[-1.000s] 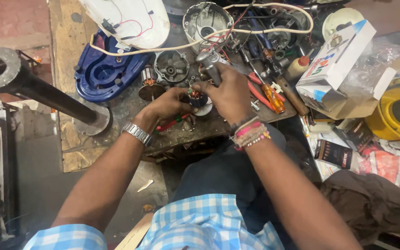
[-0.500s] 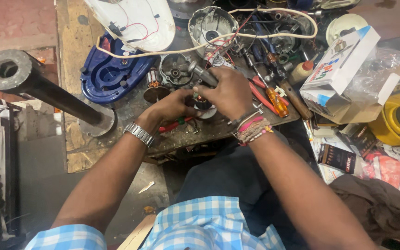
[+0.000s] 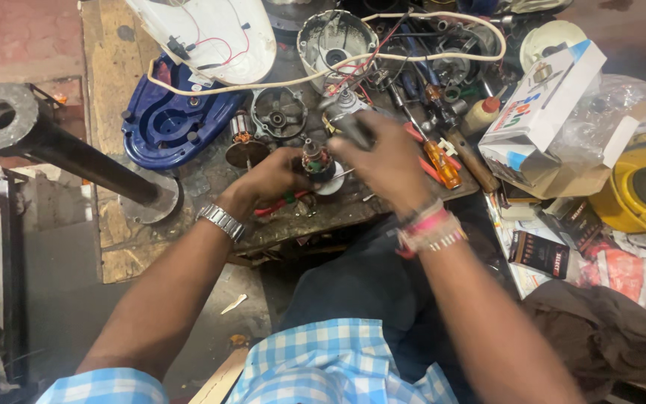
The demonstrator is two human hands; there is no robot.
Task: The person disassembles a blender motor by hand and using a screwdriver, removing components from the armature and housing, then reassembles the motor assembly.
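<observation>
Hands have drawn slightly apart since a moment ago. The left hand (image 3: 274,179) now curls its fingers shut around a small copper-wound motor armature (image 3: 317,161), held just above the cluttered wooden worktop (image 3: 125,247). The right hand (image 3: 386,161) has lifted a little and grips a dark tool handle (image 3: 353,127), suggesting work on the armature continues. The torn white cardboard box (image 3: 543,112) shows an opening, contents unclear; the round grey metal housing (image 3: 336,41) holds only wires.

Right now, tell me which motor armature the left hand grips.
The armature between both hands, in the left hand. The other armature lies untouched beside the blue housing.
</observation>
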